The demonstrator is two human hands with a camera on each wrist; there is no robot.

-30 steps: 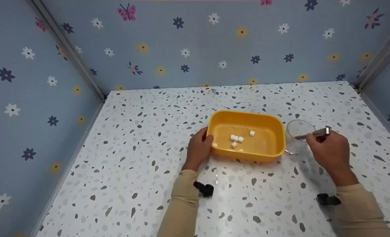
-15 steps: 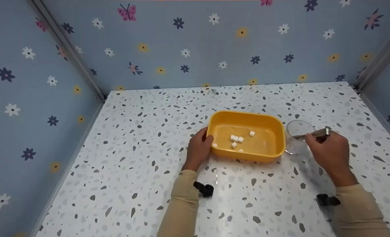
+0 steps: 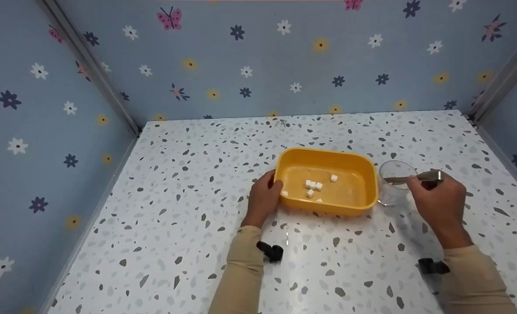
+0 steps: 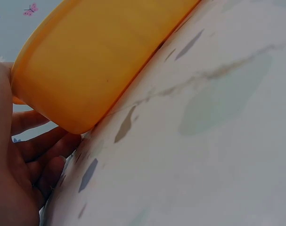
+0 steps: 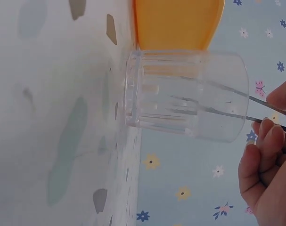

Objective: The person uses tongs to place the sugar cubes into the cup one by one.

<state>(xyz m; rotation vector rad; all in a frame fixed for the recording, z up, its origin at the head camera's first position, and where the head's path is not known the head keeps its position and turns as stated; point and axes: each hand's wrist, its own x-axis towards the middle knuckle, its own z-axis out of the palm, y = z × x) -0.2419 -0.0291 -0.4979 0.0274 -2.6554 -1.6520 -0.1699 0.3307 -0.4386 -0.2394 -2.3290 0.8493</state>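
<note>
Currently, yellow plastic tub: upright on the speckled tabletop, approx. 4 o'clock of head-view ctr.
White cubes: in tub; 4 bunched just to 9 o'clock of its ctr, 1 apart at 2 o'clock, 1 at 8 o'clock, 1 at 6 o'clock, the last two part hidden by the wall.
Clear cup: upright, just beside tub at its 3 o'clock; can't tell if they touch. Pale shapes near its base in R wrist view, cubes or glare unclear.
L hand: gripping tub's end wall at 9 o'clock.
R hand: at cup's 4 o'clock, pinching metal tweezers; their arms stand apart, tips down inside cup, no cube clearly seen btwn them.
Tweezer technique: step looks like working the tips inside the cup. Best kept low & centred, w/ a light pinch, then lifted straight up clear of the rim; a knock could tip so light-looking a cup. L hand's hold should keep tub steady.
Count: 1 tub, 1 cup, 1 pr. tweezers, 2 hands, 7 cubes visible in tub (5 whole, 2 partial); cup's contents uncountable.
</note>
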